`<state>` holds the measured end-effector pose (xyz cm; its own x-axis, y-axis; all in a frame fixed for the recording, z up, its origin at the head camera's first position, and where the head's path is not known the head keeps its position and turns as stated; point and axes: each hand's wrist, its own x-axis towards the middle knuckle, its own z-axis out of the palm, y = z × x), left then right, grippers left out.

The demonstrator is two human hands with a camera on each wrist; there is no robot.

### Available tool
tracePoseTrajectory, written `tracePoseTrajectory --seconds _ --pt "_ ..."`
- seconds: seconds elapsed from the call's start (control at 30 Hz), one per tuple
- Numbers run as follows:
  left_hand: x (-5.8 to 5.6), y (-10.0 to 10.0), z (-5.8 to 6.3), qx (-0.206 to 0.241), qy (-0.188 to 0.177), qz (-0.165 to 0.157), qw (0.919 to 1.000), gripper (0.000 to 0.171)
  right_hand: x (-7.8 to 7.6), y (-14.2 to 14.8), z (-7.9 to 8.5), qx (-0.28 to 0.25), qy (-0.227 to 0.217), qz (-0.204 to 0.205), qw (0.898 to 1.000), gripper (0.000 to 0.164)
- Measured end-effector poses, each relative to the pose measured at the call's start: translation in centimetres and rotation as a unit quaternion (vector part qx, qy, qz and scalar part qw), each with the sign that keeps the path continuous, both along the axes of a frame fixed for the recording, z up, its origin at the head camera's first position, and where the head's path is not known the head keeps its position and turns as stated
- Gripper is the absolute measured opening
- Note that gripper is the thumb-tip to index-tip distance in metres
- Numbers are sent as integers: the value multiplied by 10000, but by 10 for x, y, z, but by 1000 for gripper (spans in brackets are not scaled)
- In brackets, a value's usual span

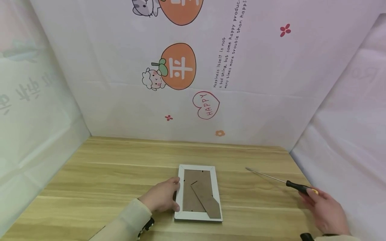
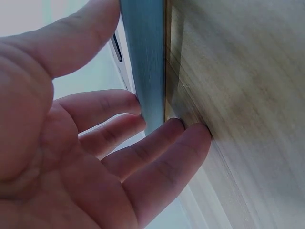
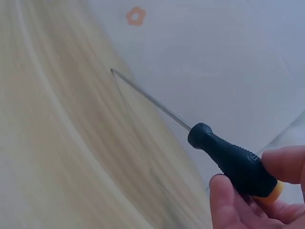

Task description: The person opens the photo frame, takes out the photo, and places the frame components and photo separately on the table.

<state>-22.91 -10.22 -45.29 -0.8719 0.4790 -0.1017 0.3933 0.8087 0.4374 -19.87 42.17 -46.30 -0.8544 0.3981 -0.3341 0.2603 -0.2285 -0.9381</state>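
Observation:
A white picture frame (image 1: 215, 184) lies face down on the wooden table, its brown backing board (image 1: 190, 199) and slanted stand flap (image 1: 208, 201) facing up. Along the frame's left side rests my left hand (image 1: 161, 195), thumb and fingers spread and touching the edge. The left wrist view shows the thumb and fingertips against the frame's side (image 2: 147, 57), not wrapped round it. Over on the right, my right hand (image 1: 328, 211) holds a screwdriver (image 1: 297, 186) by the end of its black and yellow handle (image 3: 233, 160). Its thin shaft points left, with the tip at the tabletop.
The wood-grain table (image 1: 120, 167) extends around the frame. A white printed cloth (image 1: 256, 110) stands at the back, and white cloth walls (image 1: 346, 144) close in both sides. The right hand is close to the right wall.

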Motion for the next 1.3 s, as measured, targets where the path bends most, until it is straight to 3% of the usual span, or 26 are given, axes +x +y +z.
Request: tracePoseTrajectory --seconds 0.07,0.17,0.23,0.33,0.5,0.6,0.83,1.0,1.1,1.2,1.23,1.3 --pt "1 0 0 14 -38 18 10000 78 2 3 -2 -823 109 79 9965 36" --pt "1 0 1 27 -72 34 10000 78 5 7 -4 -1912 403 274 9803 18" --pt "1 0 1 23 -83 35 10000 78 7 10 -7 -2560 677 514 9629 14" --pt "0 0 1 -22 -56 17 10000 77 4 12 -10 -3396 716 364 9371 11" --pt "-1 0 2 -78 -9 -23 10000 77 -3 15 -9 -4456 263 -442 8937 48" --pt "-1 -1 2 -82 1 -32 10000 77 -4 13 -10 -4734 209 -666 8781 52" --pt "-2 -1 -2 -83 -37 -19 10000 79 -5 6 -7 -4856 129 -671 8715 53" --pt "-4 -4 -3 59 -196 -83 9998 78 -7 -2 -6 -5207 314 -250 8528 46" --pt "-8 -8 -1 382 -261 -25 9989 69 -9 -8 -6 -5365 542 82 8421 29" --pt "-12 -11 1 934 -472 225 9942 60 -9 -15 -7 -5297 888 404 8426 30" --pt "-14 -11 2 1127 -561 334 9915 59 -9 -19 -8 -5235 1001 476 8448 28" --pt "-17 -11 2 1727 -1031 632 9775 59 -9 -25 -8 -5132 1220 616 8473 24"
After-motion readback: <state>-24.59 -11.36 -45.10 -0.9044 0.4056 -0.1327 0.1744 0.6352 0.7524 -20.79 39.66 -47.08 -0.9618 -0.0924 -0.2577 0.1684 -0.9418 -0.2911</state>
